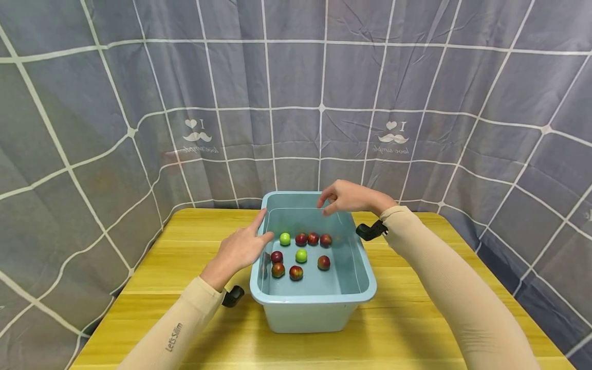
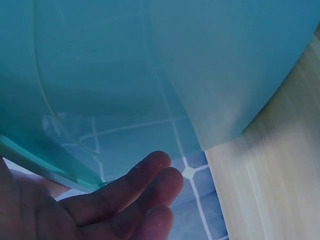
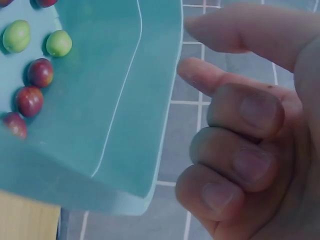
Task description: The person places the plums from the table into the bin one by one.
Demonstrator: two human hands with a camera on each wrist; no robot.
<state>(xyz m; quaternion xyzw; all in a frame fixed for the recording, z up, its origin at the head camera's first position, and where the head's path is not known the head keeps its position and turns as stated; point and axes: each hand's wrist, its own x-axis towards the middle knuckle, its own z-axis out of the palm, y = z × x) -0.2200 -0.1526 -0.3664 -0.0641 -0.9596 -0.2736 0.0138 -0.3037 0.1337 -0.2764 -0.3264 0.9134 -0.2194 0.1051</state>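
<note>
A light blue plastic tub (image 1: 319, 299) holds several dark red plums (image 1: 296, 273) and two green plums (image 1: 301, 256), spread loosely over its bottom. My left hand (image 1: 242, 246) is at the tub's left rim, its fingers fairly straight along the outer wall and the thumb at the rim. Over the tub's far right part hovers my right hand (image 1: 349, 198). In the right wrist view its thumb and index fingertip stand a little apart beside the rim, the other fingers (image 3: 232, 155) are curled in, and nothing lies between them.
The tub stands on a yellow wood-grain table (image 1: 185, 257). A grey curtain (image 1: 296, 133) with white grid lines hangs behind the table and along both sides. Black wrist cameras (image 1: 233, 296) sit at both wrists, below the beige sleeves (image 1: 166, 329).
</note>
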